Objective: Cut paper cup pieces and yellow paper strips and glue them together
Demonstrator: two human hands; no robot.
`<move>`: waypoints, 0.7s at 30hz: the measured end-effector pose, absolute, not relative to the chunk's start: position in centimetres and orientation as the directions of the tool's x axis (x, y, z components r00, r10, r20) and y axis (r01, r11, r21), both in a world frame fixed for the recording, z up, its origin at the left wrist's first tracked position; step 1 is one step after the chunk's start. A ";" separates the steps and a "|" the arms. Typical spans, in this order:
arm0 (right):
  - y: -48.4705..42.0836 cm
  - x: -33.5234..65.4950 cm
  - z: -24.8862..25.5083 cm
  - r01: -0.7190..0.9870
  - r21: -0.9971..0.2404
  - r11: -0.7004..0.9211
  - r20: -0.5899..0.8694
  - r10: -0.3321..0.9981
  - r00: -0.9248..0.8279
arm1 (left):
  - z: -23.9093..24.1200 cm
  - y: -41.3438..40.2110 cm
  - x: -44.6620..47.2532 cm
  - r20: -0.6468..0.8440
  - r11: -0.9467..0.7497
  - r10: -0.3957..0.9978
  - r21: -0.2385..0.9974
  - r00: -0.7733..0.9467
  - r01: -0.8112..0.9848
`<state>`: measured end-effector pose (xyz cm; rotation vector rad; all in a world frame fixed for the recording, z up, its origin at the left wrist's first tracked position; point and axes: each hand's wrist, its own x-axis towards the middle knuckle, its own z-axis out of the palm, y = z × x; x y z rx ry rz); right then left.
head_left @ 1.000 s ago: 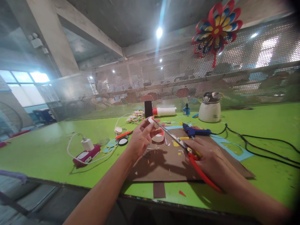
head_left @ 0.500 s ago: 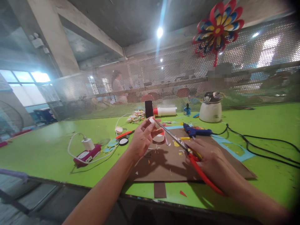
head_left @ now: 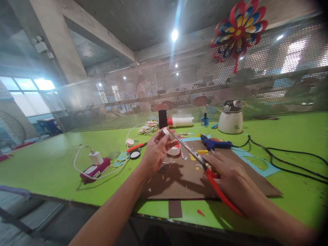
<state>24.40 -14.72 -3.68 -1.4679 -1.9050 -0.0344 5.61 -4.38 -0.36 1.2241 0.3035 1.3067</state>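
My left hand (head_left: 156,150) pinches a small white and red paper piece (head_left: 166,131) between thumb and fingers. Wrapped around the red handles of a pair of scissors (head_left: 188,148) is my right hand (head_left: 227,174). The metal blades point up and left, their tips at the paper piece. Beneath my hands lies a brown cardboard sheet (head_left: 179,186) with paper scraps scattered over it. A red and white round piece (head_left: 174,150) sits on the cardboard, partly behind my left fingers.
A blue glue gun (head_left: 216,142) with a black cord lies at the right, near a white bottle (head_left: 230,118). To the left are a purple power strip (head_left: 95,169) with a white charger and an orange cutter (head_left: 135,147). Behind the green table (head_left: 61,150) stands a perforated metal screen (head_left: 84,102).
The hands, scissors and paper piece stay almost in place. The scissor handles have shifted very slightly.
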 end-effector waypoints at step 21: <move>-14.8 24.4 -4.0 0.853 -0.376 0.361 0.556 0.825 -0.104 | -0.5 -4.2 5.6 0.451 -0.227 0.838 0.801 0.308 -0.554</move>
